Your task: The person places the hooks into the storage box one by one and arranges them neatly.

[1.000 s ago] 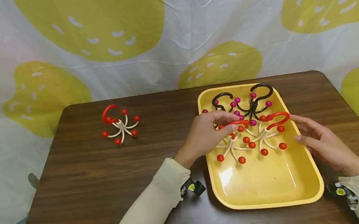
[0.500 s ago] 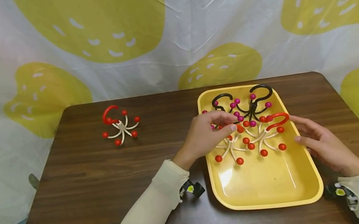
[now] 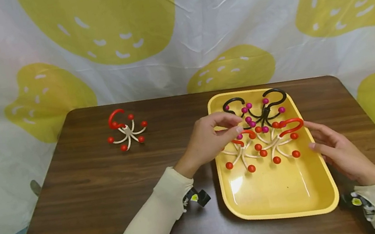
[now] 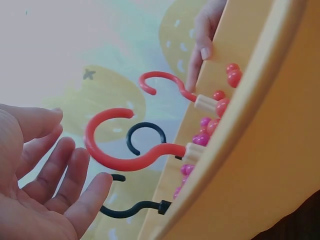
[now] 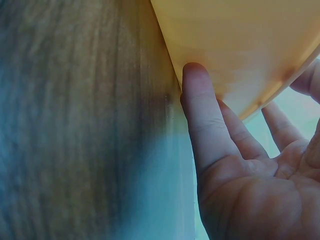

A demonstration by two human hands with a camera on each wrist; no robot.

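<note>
My left hand hovers over the left side of a yellow tray, fingers loosely bent and holding nothing. Just past its fingertips is a hook hanger with a red hook and cream arms tipped with red balls. In the left wrist view, a gap shows between the fingers and that red hook. A matching red-hooked hanger lies to its right in the tray. My right hand rests against the tray's right side, and the right wrist view shows its extended fingers at the outer wall.
Two black hook hangers with magenta balls lie at the tray's far end. Another red-and-cream hanger stands on the brown table at the back left. A lemon-print curtain hangs behind the table.
My left hand let go of the red hook and drew back a little to the left. The hanger stays in the tray; my right hand has kept its place.
</note>
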